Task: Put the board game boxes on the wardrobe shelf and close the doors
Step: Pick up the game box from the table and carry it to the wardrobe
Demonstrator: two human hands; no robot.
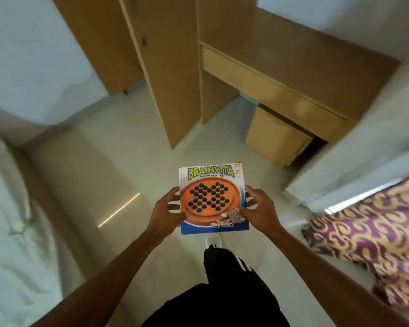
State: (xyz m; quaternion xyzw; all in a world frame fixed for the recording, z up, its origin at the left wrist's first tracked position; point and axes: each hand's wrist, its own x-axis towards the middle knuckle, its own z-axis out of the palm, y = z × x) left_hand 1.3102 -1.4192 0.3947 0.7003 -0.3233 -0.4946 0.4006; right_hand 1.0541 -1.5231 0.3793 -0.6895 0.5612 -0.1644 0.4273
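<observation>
A square Brainvita board game box [211, 182], blue and white with an orange peg board pictured on it, is held flat in front of me above the floor. My left hand [167, 212] grips its left edge and my right hand [257, 208] grips its right edge, thumb on the lid. The wooden wardrobe [172, 74] stands ahead at the top centre, one door [97, 41] swung open to the left. The shelf inside is hidden behind the nearer door panel.
A wooden desk [293, 74] with a drawer unit [274, 138] adjoins the wardrobe on the right. A bed with white sheets [14, 232] lies at the left, another with a purple patterned cover [373, 234] at the right. Pale floor [132, 166] runs between them.
</observation>
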